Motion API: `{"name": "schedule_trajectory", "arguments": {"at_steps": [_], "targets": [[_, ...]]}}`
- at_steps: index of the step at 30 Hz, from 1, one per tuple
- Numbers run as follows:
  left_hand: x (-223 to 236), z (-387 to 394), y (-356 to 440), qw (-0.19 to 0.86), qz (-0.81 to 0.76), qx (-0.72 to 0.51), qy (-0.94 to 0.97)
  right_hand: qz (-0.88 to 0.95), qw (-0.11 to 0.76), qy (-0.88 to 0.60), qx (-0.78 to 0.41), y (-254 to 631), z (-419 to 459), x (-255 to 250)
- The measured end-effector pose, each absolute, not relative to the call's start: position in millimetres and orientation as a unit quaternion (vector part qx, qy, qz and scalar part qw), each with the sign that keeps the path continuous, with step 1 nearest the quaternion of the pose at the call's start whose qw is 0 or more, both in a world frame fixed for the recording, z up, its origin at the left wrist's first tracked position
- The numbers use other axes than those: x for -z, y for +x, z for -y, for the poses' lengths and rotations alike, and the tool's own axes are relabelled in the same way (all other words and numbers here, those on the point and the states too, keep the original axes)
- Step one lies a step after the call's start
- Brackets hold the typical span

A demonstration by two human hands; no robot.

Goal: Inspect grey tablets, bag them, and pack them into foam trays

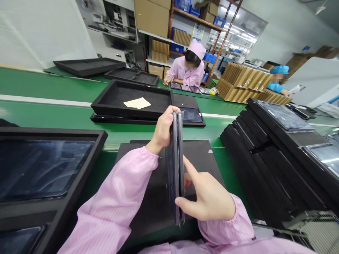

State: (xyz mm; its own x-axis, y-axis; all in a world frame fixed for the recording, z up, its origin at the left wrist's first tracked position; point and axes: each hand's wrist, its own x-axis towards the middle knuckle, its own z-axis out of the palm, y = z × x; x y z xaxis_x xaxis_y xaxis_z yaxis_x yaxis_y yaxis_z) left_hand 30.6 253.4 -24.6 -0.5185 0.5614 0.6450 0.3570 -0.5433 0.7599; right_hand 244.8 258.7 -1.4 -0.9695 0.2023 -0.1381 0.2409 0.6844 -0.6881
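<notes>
Two thin dark tablets (178,165) stand on edge, face to face, in front of me, with clear film showing along their sides. My left hand (164,127) is closed around their far end, fingers over the top corner. Against the right-hand tablet lies my right hand (206,194), its thumb on the near edges and its index finger stretched along the outer face. Beneath the tablets is a black foam mat (150,197) on the green bench.
At left, a black foam tray (102,141) holds film-covered tablets. Another tray (119,109) with a yellow label sheet (137,103) sits ahead. Several stacked trays (265,165) with tablets rise at right. Across the bench, a person in pink (182,70) leans over tablets; cardboard dividers (241,81) stand nearby.
</notes>
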Motion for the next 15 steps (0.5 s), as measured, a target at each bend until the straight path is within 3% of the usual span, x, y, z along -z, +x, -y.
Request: {"name": "schedule_trajectory", "arguments": {"at_steps": [15], "targets": [[21,-255,35,0.039,-0.520,-0.701,0.487,-0.913,0.022,0.090,0.396,245,-270,-1]]}}
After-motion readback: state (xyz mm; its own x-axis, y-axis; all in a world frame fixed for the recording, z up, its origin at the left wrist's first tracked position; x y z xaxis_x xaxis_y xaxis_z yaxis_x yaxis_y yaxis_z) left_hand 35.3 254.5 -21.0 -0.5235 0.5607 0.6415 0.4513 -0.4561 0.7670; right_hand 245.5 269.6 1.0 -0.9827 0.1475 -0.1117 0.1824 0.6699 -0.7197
